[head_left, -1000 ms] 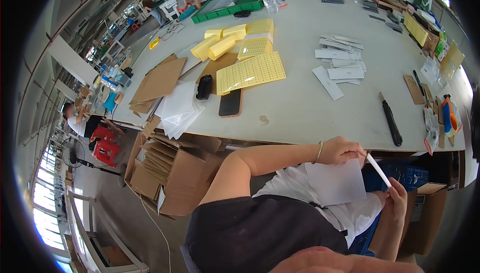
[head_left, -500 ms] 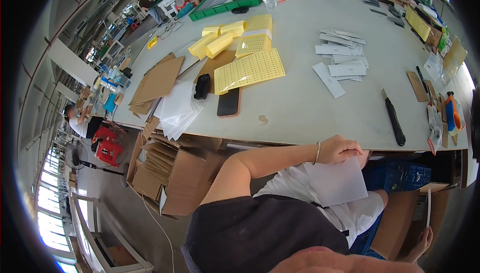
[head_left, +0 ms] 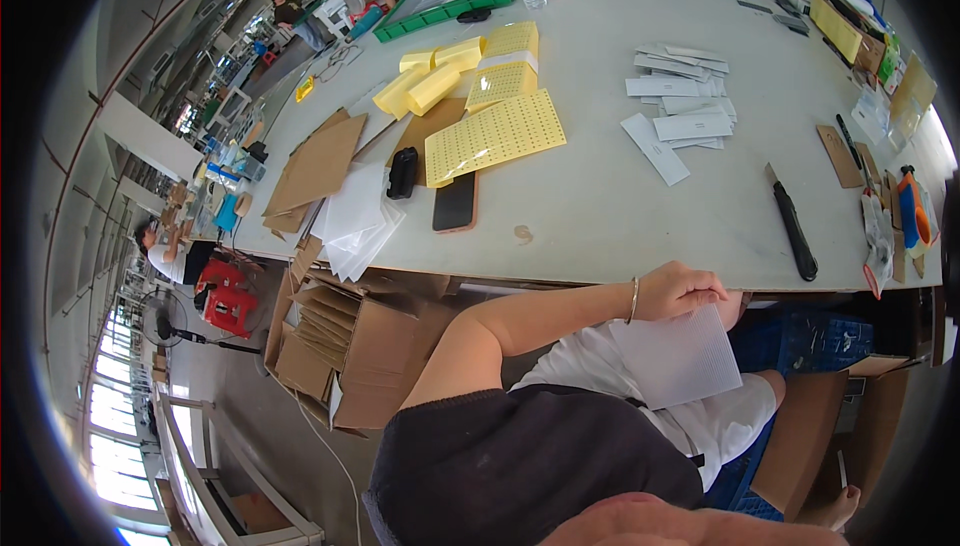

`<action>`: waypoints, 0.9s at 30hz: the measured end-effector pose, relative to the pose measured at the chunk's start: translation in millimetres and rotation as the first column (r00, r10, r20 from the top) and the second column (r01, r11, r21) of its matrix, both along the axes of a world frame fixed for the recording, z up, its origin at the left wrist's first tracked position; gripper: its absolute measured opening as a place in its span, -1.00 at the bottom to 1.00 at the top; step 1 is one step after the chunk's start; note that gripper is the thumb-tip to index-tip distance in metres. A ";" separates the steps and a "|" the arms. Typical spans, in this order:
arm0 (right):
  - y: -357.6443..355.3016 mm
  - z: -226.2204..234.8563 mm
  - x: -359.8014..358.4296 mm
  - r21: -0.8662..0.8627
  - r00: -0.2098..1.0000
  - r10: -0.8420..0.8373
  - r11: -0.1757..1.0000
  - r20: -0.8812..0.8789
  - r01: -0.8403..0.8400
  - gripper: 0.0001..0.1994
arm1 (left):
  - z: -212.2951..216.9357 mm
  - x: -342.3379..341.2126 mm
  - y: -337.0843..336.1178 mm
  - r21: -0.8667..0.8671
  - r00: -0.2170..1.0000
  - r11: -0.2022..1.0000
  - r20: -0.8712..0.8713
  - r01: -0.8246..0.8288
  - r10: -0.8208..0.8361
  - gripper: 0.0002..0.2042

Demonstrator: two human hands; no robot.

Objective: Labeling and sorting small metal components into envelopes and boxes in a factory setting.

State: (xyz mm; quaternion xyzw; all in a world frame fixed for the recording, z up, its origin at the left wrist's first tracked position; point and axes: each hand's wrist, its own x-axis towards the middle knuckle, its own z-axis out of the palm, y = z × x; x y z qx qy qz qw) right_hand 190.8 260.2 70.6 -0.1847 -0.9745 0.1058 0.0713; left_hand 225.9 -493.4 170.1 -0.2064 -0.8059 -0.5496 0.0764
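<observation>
Left hand (head_left: pixel 680 291) pinches a pale ribbed plastic sheet (head_left: pixel 680 356) on the lap; right hand's out of sight. Yellow perforated label sheet (head_left: pixel 495 136) lies at eleven o'clock, white rectangular strips (head_left: pixel 680 96) at twelve.

Phone (head_left: pixel 455 202) on table (head_left: pixel 600 216), perforated sheet (head_left: pixel 495 136) behind, knife (head_left: pixel 793 224) right.

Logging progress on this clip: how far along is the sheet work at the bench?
Done, it seems: white strips lie piled on the table. In hand: the left hand pinches a white sheet over the lap; the right hand is out of view. Left: yellow perforated sheets and yellow stacks lie untouched. How many remain cannot be told.
</observation>
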 end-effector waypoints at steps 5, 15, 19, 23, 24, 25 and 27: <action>-133.8 46.7 35.7 -0.515 0.940 -0.194 0.857 -0.279 0.024 -0.61 | -6.8 4.7 -8.5 0.009 0.980 1.000 0.196 0.018 -0.019 -0.66; -98.6 14.9 11.8 0.140 0.970 -0.232 0.960 -0.076 0.241 -0.86 | -9.6 0.2 -11.3 -0.266 0.983 0.951 0.050 -0.157 0.177 -0.78; -90.7 -1.2 2.5 0.080 0.967 -0.232 0.967 -0.107 0.241 -0.86 | -15.7 -0.2 -18.9 -0.281 0.961 0.940 0.136 -0.195 0.240 -0.77; -85.0 -17.0 -20.1 0.042 0.963 -0.236 0.969 -0.127 0.243 -0.85 | -13.4 0.0 -19.3 -0.274 0.948 0.933 0.152 -0.232 0.280 -0.75; -83.4 -22.0 -26.4 0.041 0.958 -0.257 0.963 -0.130 0.265 -0.86 | -11.5 0.2 -17.1 -0.278 0.951 0.934 0.147 -0.223 0.271 -0.75; -81.6 -26.7 -31.8 0.030 0.961 -0.249 0.967 -0.116 0.254 -0.86 | -8.9 0.8 -15.5 -0.276 0.941 0.929 0.161 -0.246 0.297 -0.75; -79.4 -37.1 -42.6 0.011 0.960 -0.257 0.966 -0.108 0.260 -0.87 | -2.5 2.1 -11.2 -0.280 0.933 0.923 0.169 -0.264 0.318 -0.74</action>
